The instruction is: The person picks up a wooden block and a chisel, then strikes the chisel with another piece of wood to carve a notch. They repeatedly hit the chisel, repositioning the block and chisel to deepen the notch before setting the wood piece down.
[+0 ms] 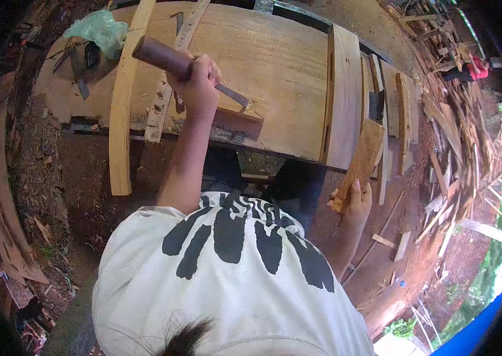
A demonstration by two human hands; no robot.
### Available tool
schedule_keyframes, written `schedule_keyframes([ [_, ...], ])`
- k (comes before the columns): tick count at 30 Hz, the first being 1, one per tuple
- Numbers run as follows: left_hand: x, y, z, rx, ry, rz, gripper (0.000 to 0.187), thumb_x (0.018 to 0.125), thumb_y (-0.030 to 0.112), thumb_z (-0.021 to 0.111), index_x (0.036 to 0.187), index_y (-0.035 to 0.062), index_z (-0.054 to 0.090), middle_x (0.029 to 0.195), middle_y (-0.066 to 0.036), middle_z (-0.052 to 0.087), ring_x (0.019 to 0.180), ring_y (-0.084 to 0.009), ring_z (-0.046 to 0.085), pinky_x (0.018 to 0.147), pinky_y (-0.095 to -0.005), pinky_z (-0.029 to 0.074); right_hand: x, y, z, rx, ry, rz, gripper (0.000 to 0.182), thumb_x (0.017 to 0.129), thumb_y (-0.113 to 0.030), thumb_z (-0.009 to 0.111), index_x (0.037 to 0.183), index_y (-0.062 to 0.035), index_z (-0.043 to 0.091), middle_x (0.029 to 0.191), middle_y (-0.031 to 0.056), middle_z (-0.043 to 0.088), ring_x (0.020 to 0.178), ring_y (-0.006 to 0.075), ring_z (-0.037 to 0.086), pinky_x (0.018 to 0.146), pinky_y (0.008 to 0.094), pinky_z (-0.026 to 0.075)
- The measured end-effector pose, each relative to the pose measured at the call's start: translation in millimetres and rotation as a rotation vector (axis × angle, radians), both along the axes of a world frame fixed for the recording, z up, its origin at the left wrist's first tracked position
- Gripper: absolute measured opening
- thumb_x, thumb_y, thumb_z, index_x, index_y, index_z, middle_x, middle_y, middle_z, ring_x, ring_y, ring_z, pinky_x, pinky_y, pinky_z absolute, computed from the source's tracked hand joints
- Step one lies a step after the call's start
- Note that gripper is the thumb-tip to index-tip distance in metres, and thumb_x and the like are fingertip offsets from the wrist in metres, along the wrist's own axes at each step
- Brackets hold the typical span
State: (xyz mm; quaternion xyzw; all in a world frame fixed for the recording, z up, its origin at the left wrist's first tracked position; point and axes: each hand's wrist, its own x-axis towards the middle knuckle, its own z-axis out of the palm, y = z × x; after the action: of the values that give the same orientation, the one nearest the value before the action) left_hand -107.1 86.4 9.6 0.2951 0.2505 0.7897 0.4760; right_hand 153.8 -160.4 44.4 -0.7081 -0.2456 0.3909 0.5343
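My left hand (199,86) is shut on a chisel (162,56) with a thick brown wooden handle. Its metal blade points down and to the right, and its tip rests on a small wooden piece (240,118) at the near edge of a broad wooden workbench slab (280,53). My right hand (354,202) hangs lower, off the bench's near edge, gripping a flat wooden block (365,151) by its lower end. The block stands tilted upward beside a thick plank (344,95).
A long curved wooden strip (121,113) lies across the bench's left side, with a green plastic bag (100,28) behind it. Several planks (402,113) lean at the bench's right end. Scrap wood (461,142) covers the reddish ground, and a person in red (477,68) is far right.
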Motion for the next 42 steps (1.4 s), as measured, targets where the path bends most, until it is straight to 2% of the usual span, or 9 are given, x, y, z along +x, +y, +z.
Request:
schedule_keyframes([
  [14, 3, -5, -1, -0.035, 0.018, 0.073, 0.030, 0.075, -0.008, 0.056, 0.088, 0.0140, 0.041, 0.059, -0.002, 0.044, 0.039, -0.0110, 0.039, 0.035, -0.0263, 0.030, -9, 11, 2, 0.005, 0.022, 0.043, 0.026, 0.098, -0.023, 0.050, 0.113, -0.0015, 0.045, 0.074, 0.0113, 0.058, 0.057, 0.0178, 0.062, 0.045, 0.0284, 0.053],
  [25, -6, -1, -5, -0.072, -0.128, 0.056, 0.033, 0.074, -0.010, 0.054, 0.092, 0.0140, 0.042, 0.059, 0.000, 0.041, 0.040, -0.0108, 0.035, 0.036, -0.0265, 0.028, -16, 16, 1, 0.003, 0.068, 0.094, 0.022, 0.098, -0.022, 0.050, 0.108, -0.0034, 0.043, 0.074, 0.0104, 0.058, 0.056, 0.0173, 0.062, 0.043, 0.0286, 0.053],
  [33, -1, -9, 1, -0.046, -0.022, 0.053, 0.030, 0.077, -0.009, 0.054, 0.090, 0.0135, 0.038, 0.058, 0.000, 0.040, 0.041, -0.0100, 0.038, 0.037, -0.0262, 0.029, -20, 27, 4, 0.034, 0.111, 0.122, 0.023, 0.098, -0.021, 0.051, 0.109, -0.0027, 0.044, 0.075, 0.0094, 0.057, 0.056, 0.0176, 0.061, 0.044, 0.0292, 0.053],
  [36, 3, -5, -1, -0.050, 0.032, 0.089, 0.028, 0.079, -0.007, 0.055, 0.088, 0.0127, 0.037, 0.057, 0.000, 0.040, 0.041, -0.0095, 0.039, 0.037, -0.0263, 0.031, -27, 53, 28, -0.004, 0.073, 0.218, 0.025, 0.097, -0.021, 0.053, 0.111, -0.0014, 0.046, 0.078, 0.0093, 0.058, 0.057, 0.0167, 0.061, 0.044, 0.0287, 0.052],
  [38, 5, -3, -8, -0.040, 0.068, 0.126, 0.028, 0.080, -0.006, 0.056, 0.087, 0.0122, 0.036, 0.056, 0.000, 0.040, 0.042, -0.0092, 0.040, 0.037, -0.0264, 0.032, -36, 76, 54, 0.006, -0.105, 0.461, 0.026, 0.096, -0.018, 0.055, 0.114, -0.0006, 0.050, 0.083, 0.0092, 0.059, 0.061, 0.0149, 0.062, 0.046, 0.0274, 0.052],
  [40, 5, -1, -12, -0.078, 0.128, 0.142, 0.028, 0.081, -0.005, 0.055, 0.086, 0.0115, 0.034, 0.056, 0.000, 0.041, 0.042, -0.0087, 0.040, 0.038, -0.0261, 0.033, -60, 100, 96, 0.149, -0.212, 0.614, 0.032, 0.092, -0.019, 0.061, 0.115, 0.0012, 0.052, 0.080, 0.0073, 0.062, 0.063, 0.0124, 0.060, 0.052, 0.0245, 0.047],
  [42, 4, -5, -5, -0.061, 0.144, 0.122, 0.027, 0.081, -0.005, 0.054, 0.085, 0.0113, 0.034, 0.056, 0.001, 0.041, 0.042, -0.0090, 0.041, 0.038, -0.0258, 0.034, -84, 128, 142, 0.208, -0.432, 0.833, 0.038, 0.092, -0.019, 0.062, 0.122, 0.0005, 0.050, 0.082, 0.0080, 0.063, 0.065, 0.0121, 0.061, 0.053, 0.0251, 0.048],
])
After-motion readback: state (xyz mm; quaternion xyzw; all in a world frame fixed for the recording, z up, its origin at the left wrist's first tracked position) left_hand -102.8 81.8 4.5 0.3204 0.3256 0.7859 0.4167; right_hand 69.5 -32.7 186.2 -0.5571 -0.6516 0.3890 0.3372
